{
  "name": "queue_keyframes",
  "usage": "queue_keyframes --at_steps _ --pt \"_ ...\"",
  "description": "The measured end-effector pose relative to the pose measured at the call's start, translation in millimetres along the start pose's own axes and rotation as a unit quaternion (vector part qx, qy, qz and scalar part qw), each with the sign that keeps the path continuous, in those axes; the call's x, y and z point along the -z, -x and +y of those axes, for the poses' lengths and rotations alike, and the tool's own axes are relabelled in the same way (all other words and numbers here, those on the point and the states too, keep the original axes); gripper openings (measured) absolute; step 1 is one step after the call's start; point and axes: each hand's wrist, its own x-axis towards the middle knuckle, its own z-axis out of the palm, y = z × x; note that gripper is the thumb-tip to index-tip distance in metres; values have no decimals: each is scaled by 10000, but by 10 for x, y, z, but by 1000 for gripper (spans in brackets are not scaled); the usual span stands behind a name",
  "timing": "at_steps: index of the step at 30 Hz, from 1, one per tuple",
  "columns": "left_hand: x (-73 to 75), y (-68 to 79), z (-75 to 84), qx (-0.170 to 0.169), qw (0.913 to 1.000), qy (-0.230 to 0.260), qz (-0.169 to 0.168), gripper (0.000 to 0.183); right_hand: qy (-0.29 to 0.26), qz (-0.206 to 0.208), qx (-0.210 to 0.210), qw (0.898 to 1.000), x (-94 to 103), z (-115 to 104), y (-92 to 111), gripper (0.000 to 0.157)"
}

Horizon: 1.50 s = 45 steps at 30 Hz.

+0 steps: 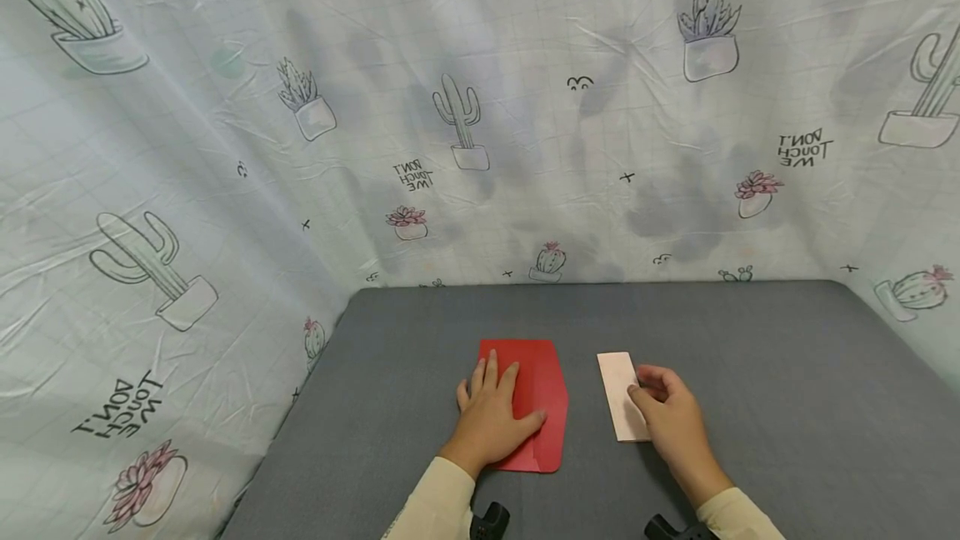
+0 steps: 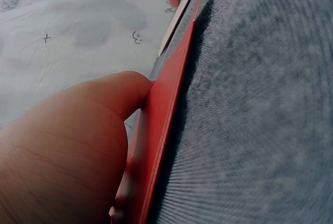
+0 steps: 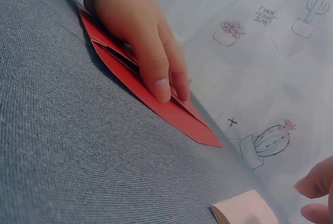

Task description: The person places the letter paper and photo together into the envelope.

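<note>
A red paper envelope (image 1: 551,398) lies on the grey table with its flap side to the right. My left hand (image 1: 491,419) rests on it, fingers spread and thumb out towards the flap. In the right wrist view the envelope (image 3: 177,117) gapes a little along its slit beside the left thumb. To the right lies a folded strip of pale pink paper (image 1: 618,398), its folded end (image 3: 247,208) slightly raised. At the strip's right edge is my right hand (image 1: 675,419), thumb and fingers loosely bent. A gap shows between those fingertips (image 3: 307,187) and the paper.
Grey cloth covers the tabletop (image 1: 787,373). Behind and to the left hangs a pale curtain (image 1: 525,107) printed with cacti, meeting the table's far edge. Dark camera mounts (image 1: 491,521) sit at both wrists.
</note>
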Motion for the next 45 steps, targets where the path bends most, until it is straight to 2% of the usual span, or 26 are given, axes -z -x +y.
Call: queue_keyframes --at_steps 13,21,25,33,40,45 --pt "6 6 0 3 10000 -18 3 90 353 -52 -62 9993 4 -25 15 44" --pt "4 3 -6 -9 10000 -10 0 90 503 -79 88 9987 0 -17 17 43" --pt "2 2 -13 -8 10000 -16 -1 90 454 -98 68 9989 12 -11 10 39" --pt "5 4 -21 -9 10000 -51 23 89 374 -125 -7 9992 42 -24 -3 22" --pt "19 14 -15 -6 10000 -23 5 89 456 -209 -38 9987 48 -19 -4 27" --pt "18 17 -18 -19 10000 -13 26 89 422 -258 -88 9987 49 -24 -8 22"
